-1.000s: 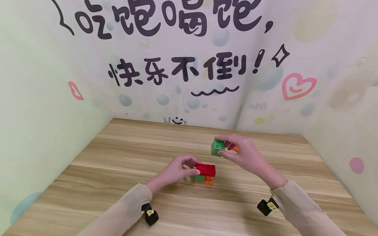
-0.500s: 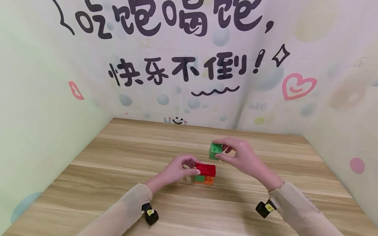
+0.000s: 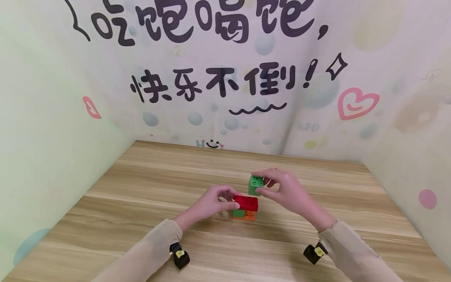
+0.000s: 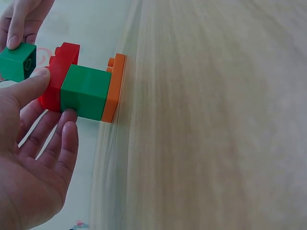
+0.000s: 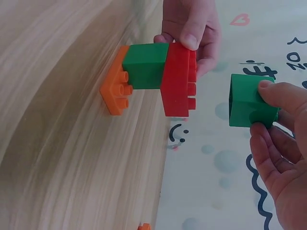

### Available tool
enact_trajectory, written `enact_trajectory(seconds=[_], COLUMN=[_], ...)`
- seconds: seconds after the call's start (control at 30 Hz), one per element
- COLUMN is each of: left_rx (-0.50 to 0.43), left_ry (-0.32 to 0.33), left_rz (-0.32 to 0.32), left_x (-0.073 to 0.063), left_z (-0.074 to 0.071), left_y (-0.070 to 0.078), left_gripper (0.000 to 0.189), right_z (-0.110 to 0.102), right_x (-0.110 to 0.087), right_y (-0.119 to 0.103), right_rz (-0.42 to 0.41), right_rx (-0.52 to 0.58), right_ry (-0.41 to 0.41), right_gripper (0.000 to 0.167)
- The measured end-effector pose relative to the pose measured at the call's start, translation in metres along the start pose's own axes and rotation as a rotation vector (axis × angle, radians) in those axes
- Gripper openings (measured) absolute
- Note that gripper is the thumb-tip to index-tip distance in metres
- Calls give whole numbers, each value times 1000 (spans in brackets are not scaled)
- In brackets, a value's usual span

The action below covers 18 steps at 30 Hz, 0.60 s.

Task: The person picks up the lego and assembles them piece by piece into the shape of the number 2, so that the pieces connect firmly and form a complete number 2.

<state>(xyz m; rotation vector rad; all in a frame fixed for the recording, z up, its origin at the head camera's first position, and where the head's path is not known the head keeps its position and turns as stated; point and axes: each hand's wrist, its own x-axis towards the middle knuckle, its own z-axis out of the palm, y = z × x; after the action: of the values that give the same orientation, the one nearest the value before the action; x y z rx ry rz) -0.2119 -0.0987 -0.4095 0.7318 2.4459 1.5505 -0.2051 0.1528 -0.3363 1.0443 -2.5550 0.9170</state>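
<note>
My left hand (image 3: pixel 212 203) pinches the left end of a red toy building brick (image 3: pixel 248 204) between thumb and fingers. That brick lies on top of a green brick (image 4: pixel 86 91), which stands on a flat orange plate brick (image 5: pixel 115 88) on the table. The red brick overhangs the green one, and studs on the orange plate show beneath it. In my right hand (image 3: pixel 288 192), a second green brick (image 3: pixel 255 186) is pinched by thumb and fingertips, studs up. It is held above and just behind the red brick, apart from it.
The wood-grain table (image 3: pixel 141 176) runs back to a printed fabric wall (image 3: pixel 176 125). A small orange piece (image 5: pixel 144 226) shows at the bottom edge of the right wrist view. Black cameras hang at both cuffs.
My right hand has come down and slightly left with its green brick, closer to the red brick. My left hand keeps its hold on the stack without visible movement.
</note>
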Motion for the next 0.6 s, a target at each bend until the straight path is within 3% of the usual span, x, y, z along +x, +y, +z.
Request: enact_trajectory(seconds=[0.6], left_rx=[-5], left_ry=[3], left_rz=[-6], left_x=[0], left_z=[0], left_y=[1], left_gripper=[24], right_z=[9], right_x=[-9], right_y=[2], right_rz=[91], right_rx=[-11], right_ry=[-61], right_gripper=[41])
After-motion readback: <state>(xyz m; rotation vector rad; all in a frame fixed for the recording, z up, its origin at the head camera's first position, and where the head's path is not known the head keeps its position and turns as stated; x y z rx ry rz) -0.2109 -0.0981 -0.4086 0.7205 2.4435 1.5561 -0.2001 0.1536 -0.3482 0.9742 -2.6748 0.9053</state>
